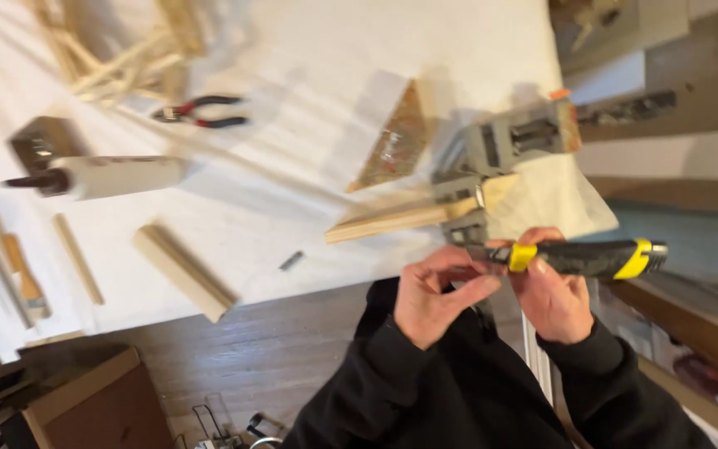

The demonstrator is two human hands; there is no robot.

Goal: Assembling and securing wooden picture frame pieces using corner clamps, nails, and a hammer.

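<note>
My right hand (555,293) grips a black and yellow utility knife (593,257) by its handle, held level just off the table's near edge. My left hand (434,293) pinches at the knife's blade end with thumb and fingers. Both arms wear black sleeves. Just beyond the hands, a grey metal clamp (515,143) holds a light wooden strip (409,218) that lies across the white table (309,66).
On the table lie a triangular wood piece (395,138), a short wood block (183,271), a thin stick (77,258), red-handled pliers (201,111), a white cylinder-shaped tool (101,176) and a pile of sticks (118,50). A cardboard box (93,407) sits on the wooden floor below.
</note>
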